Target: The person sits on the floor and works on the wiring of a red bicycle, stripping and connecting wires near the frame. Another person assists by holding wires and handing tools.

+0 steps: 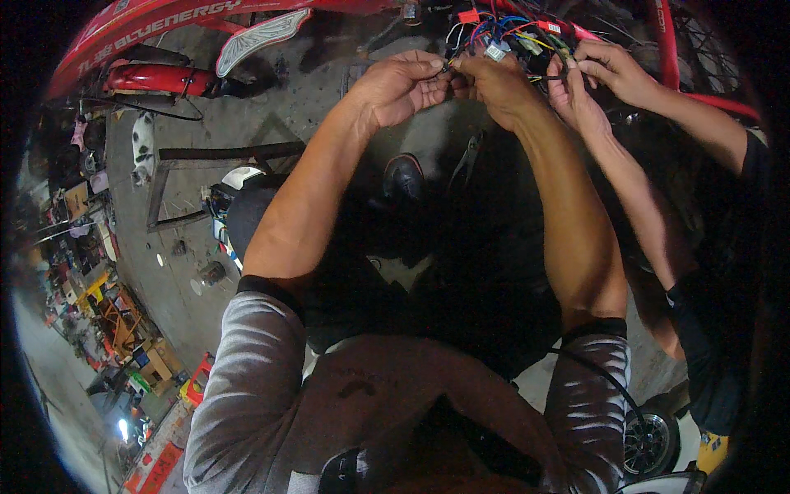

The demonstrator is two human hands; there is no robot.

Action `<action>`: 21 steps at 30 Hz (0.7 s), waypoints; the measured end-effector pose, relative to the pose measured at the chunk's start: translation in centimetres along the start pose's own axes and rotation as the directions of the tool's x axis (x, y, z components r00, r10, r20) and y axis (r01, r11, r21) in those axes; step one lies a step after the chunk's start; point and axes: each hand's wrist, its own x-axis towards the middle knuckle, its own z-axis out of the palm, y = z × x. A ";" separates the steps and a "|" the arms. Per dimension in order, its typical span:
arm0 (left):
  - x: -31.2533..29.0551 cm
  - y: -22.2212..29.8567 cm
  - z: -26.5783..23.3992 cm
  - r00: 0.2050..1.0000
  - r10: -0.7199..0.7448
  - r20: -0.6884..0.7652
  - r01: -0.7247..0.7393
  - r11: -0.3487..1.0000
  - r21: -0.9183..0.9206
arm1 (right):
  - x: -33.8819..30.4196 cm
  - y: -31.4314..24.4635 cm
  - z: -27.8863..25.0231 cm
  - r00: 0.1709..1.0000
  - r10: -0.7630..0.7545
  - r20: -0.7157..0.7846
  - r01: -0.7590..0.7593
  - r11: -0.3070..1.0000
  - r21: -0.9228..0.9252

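My left hand [403, 87] pinches the end of a thin dark wire [448, 67] between thumb and forefinger, its other fingers loosely curled. Close against it, my right hand [498, 84] has its fingers closed on the same wire; its fingertips are partly hidden. Just above the right hand spreads a tangle of coloured wires [520, 34], blue, red, yellow and green among them. A white plug connector [495, 52] sits in the tangle, and a red connector [468, 16] lies farther back.
At the right, a co-worker's two hands [611, 67] hold wires from the same bundle. Red vehicle bodywork [156, 37] spans the back. Pliers [467, 160] lie below my hands, near a dark shoe [403, 176]. Left are a metal frame [230, 151] and a spotted cat [143, 142].
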 end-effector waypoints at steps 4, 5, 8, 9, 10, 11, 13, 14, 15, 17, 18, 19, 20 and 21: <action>0.0 -0.1 0.2 1.000 0.009 0.012 -0.009 1.000 0.003 | 0.0 0.2 0.2 0.999 -0.011 -0.031 0.010 1.000 -0.019; 0.0 -0.2 0.3 1.000 0.011 -0.001 -0.011 1.000 0.006 | 0.0 0.2 0.2 0.999 -0.021 -0.029 0.021 1.000 -0.023; 0.0 -0.2 0.5 1.000 0.013 -0.025 -0.012 1.000 0.021 | 0.0 0.0 0.2 0.999 -0.020 -0.031 0.020 1.000 -0.021; 0.0 -0.1 0.5 1.000 0.016 -0.018 -0.016 1.000 0.026 | 0.0 -0.1 0.2 0.999 -0.012 -0.036 0.011 1.000 -0.020; 0.0 -0.1 0.5 1.000 0.019 -0.011 -0.019 0.999 0.031 | -0.1 -0.1 0.2 0.999 -0.002 -0.035 0.002 1.000 -0.008; 0.1 0.0 0.5 1.000 0.024 -0.002 -0.024 0.999 0.037 | 0.0 -0.3 0.1 0.999 0.008 -0.039 -0.008 1.000 0.002; 0.0 0.2 0.5 0.999 0.032 0.024 -0.033 0.998 0.047 | -0.1 -0.4 0.1 1.000 0.016 -0.018 -0.016 0.999 0.031; 0.0 0.3 0.4 0.999 0.040 0.028 -0.042 0.997 0.058 | -0.1 -0.5 0.0 1.000 0.010 0.008 -0.011 0.999 0.050; 0.0 0.3 0.3 0.999 0.047 0.024 -0.048 0.997 0.055 | -0.1 -0.5 0.0 1.000 0.017 0.022 -0.018 0.998 0.067; -0.1 0.3 0.2 0.998 0.056 -0.011 -0.055 0.996 0.065 | -0.1 -0.5 0.0 0.999 0.010 0.047 -0.014 0.996 0.088; -0.2 0.4 0.2 0.998 0.056 0.007 -0.056 0.996 0.064 | -0.1 -0.5 0.0 0.998 0.012 0.053 -0.018 0.995 0.097; -0.2 0.4 0.1 0.999 0.050 0.016 -0.051 0.997 0.064 | -0.2 -0.4 0.0 0.999 0.001 0.037 -0.005 0.996 0.087; -0.2 0.4 0.0 0.999 0.044 0.026 -0.046 0.997 0.063 | -0.2 -0.3 0.1 1.000 -0.009 0.020 0.008 0.997 0.078; -0.3 0.4 0.0 0.998 0.041 0.037 -0.043 0.998 0.056 | -0.3 -0.2 0.2 0.999 -0.030 0.020 0.029 0.997 0.069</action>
